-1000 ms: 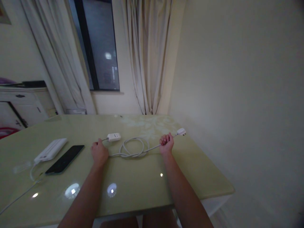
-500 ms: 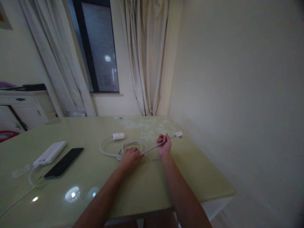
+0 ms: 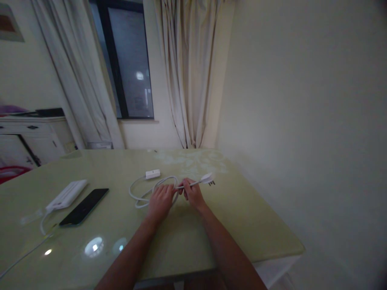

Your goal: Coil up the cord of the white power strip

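A white power cord (image 3: 136, 197) lies partly looped on the table, with a small white socket block (image 3: 152, 174) at its far end. My left hand (image 3: 161, 201) is closed over the coiled part, close to the tabletop. Just right of it, my right hand (image 3: 191, 191) pinches the cord a short way behind its white plug (image 3: 207, 178). The plug points right, its dark prongs free in the air. Where the cord passes between the two hands, fingers hide part of it.
On the left lie a black phone (image 3: 84, 207) and a white power strip or charger block (image 3: 67, 195) with a thin cable (image 3: 24, 254) running off the near left. The green-covered table (image 3: 242, 225) ends at a wall (image 3: 302, 121) on the right. Curtains (image 3: 193, 80) hang behind.
My right hand has moved left, close to my left hand, bringing the plug along. The straight stretch of cord between the hands is now short, and the loops have shifted.
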Action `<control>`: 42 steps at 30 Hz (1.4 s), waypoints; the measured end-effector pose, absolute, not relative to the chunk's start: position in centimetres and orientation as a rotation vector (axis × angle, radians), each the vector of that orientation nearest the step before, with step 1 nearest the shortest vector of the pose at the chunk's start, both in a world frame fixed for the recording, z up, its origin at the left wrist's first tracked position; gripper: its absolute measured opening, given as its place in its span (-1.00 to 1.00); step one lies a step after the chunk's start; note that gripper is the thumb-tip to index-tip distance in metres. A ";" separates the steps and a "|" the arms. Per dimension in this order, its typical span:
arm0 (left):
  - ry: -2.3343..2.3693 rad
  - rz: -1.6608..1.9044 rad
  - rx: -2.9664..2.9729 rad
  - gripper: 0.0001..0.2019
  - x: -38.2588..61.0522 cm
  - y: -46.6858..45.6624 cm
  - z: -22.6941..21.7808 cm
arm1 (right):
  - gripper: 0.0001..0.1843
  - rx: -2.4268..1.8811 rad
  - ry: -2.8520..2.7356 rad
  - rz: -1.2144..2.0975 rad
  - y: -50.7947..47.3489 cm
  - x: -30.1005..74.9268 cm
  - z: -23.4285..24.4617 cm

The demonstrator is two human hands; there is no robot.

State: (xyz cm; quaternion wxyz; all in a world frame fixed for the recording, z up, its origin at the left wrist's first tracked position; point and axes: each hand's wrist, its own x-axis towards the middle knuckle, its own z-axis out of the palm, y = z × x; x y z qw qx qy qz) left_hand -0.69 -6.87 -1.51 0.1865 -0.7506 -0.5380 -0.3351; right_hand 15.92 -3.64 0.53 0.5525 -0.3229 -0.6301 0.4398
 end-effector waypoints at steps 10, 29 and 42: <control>-2.043 -0.878 -2.033 -0.68 0.4 -7.3 -0.9 | -0.60 -0.555 -0.903 1.356 -2.8 16.2 1.4; -2.005 -0.890 -2.234 -0.68 1.0 -7.6 -1.4 | -0.38 -0.561 -1.451 1.226 -4.6 17.2 2.5; -1.607 -1.667 -2.209 -0.56 -0.2 -6.8 -2.8 | -0.54 -0.723 -1.804 0.786 -4.7 16.5 1.4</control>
